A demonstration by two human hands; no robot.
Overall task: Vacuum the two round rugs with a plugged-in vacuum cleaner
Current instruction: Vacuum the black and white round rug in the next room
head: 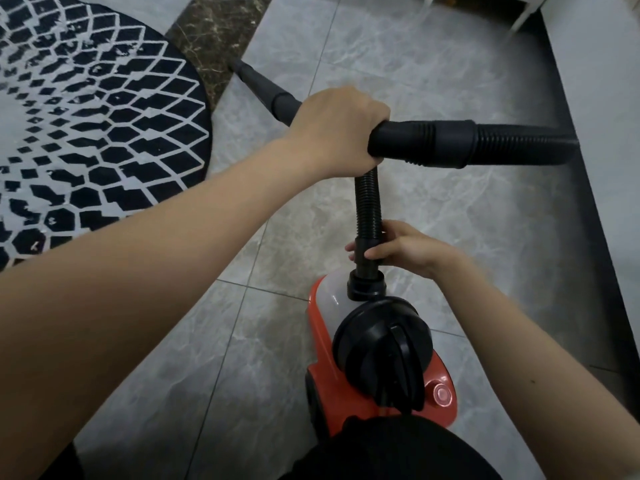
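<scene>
A red vacuum cleaner (346,379) with a black lid stands on the tiled floor at the bottom centre. Its black ribbed hose (369,206) rises from a black connector (366,287) on the canister, loops out to the right and comes back to the handle. My left hand (337,129) grips the black handle tube (422,140), and the wand (266,90) points away toward the upper left. My right hand (398,249) pinches the hose end just above the connector. A round black-and-white patterned rug (86,133) lies on the left, and the wand tip sits just off its edge.
Grey marble tiles (433,64) cover the floor, with a dark marble strip (214,46) by the rug. A dark skirting and white wall (602,98) run along the right. White furniture legs (519,19) stand at the top right. My dark-clothed knee (398,452) is at the bottom.
</scene>
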